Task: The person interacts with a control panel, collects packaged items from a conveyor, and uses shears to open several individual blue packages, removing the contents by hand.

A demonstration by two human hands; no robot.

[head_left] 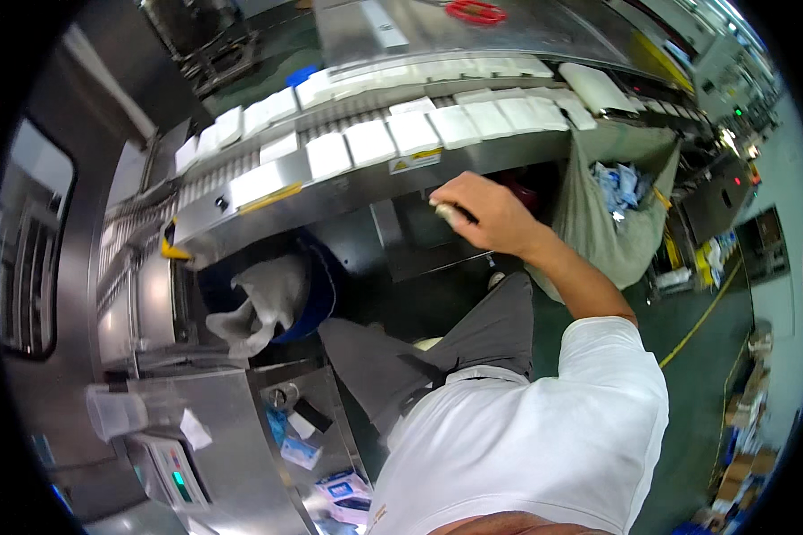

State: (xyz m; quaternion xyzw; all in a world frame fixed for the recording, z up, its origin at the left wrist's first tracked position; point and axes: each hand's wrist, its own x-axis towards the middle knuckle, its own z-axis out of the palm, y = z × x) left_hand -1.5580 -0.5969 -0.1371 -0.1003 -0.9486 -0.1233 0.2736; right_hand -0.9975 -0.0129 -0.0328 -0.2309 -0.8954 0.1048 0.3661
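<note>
My right hand [486, 212] hangs in front of the conveyor's metal side, just below its near edge. Its fingers are curled closed. A pale bit shows at the fingertips, but I cannot make out what, if anything, is held. My left hand is out of the picture. Beyond my right hand, flat white packets [414, 134] lie in a row along the near lane of the conveyor [339, 194]. Another row of white packets [268, 110] runs along the lane behind. To the right of my hand hangs a greenish cloth sack [602, 214] with blue and white wrappers inside.
A blue bin [323, 290] with whitish sheeting [272, 294] over its rim stands under the conveyor at left. At lower left is a metal bench [241, 437] with a scale [171, 473] and a clear plastic jug [116, 412]. Red cord [475, 11] lies on the far metal table.
</note>
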